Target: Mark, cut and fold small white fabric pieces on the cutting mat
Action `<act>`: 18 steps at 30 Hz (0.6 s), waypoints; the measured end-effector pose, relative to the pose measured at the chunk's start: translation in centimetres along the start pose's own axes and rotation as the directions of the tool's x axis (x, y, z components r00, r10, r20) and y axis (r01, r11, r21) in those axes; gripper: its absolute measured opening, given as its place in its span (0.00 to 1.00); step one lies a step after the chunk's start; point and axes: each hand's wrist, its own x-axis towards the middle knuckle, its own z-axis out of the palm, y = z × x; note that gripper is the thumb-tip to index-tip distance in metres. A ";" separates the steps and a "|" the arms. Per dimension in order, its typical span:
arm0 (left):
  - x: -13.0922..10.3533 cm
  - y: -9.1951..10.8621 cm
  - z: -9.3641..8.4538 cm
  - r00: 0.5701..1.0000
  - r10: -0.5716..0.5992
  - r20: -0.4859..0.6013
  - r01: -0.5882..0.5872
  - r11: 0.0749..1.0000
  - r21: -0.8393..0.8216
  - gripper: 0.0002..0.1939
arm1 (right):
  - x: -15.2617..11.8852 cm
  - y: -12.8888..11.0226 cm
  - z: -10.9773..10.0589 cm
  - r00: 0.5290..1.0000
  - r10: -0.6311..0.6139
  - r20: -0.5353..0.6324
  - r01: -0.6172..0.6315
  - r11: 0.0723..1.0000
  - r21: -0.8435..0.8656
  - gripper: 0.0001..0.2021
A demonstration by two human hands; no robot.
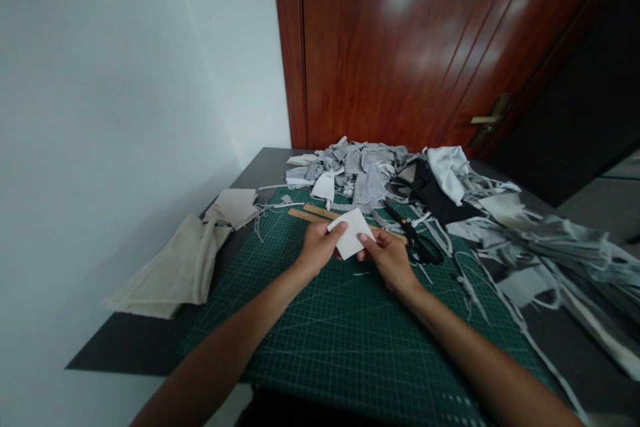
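Note:
Between both hands, over the green cutting mat [345, 340], is a small white square piece [351, 232], likely fabric or card; I cannot tell which. My left hand [319, 245] pinches its left corner, thumb on top. On the lower right edge, my right hand [388, 255] grips it the same way, fingers beneath. Just behind the hands lie wooden rulers [313, 212], partly hidden by the square and the right hand. Black-handled scissors [425, 248] rest on the mat to the right of my right hand, blades pointing away.
A heap of grey and white fabric scraps [360, 170] covers the table's back. Folded beige cloth [175, 267] and a stack of pale squares [235, 205] lie left. Black cloth [435, 193] and layered grey strips [560, 247] spread right. A wall and a wooden door [400, 60] stand beyond.

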 end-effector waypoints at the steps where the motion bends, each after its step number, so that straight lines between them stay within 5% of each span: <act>1: 0.1 0.0 -0.1 1.000 0.005 -0.006 -0.005 1.000 0.005 0.29 | -0.1 -0.1 0.0 1.000 0.015 0.002 -0.015 1.000 0.018 0.22; 7: 0.2 0.0 -0.1 0.997 0.052 -0.050 -0.050 0.998 0.035 0.27 | -0.4 -0.2 0.1 0.994 0.104 0.016 -0.105 0.989 0.108 0.26; 13: 0.2 -0.5 0.1 0.991 0.105 -0.079 -0.095 0.988 0.121 0.23 | -0.6 0.0 0.3 0.983 -0.181 -0.039 0.173 0.973 -0.151 0.25; 18: -0.3 -0.5 0.2 0.970 0.211 -0.123 -0.174 0.950 0.258 0.20 | -0.6 0.4 0.2 0.980 -0.190 0.053 0.197 0.955 -0.222 0.21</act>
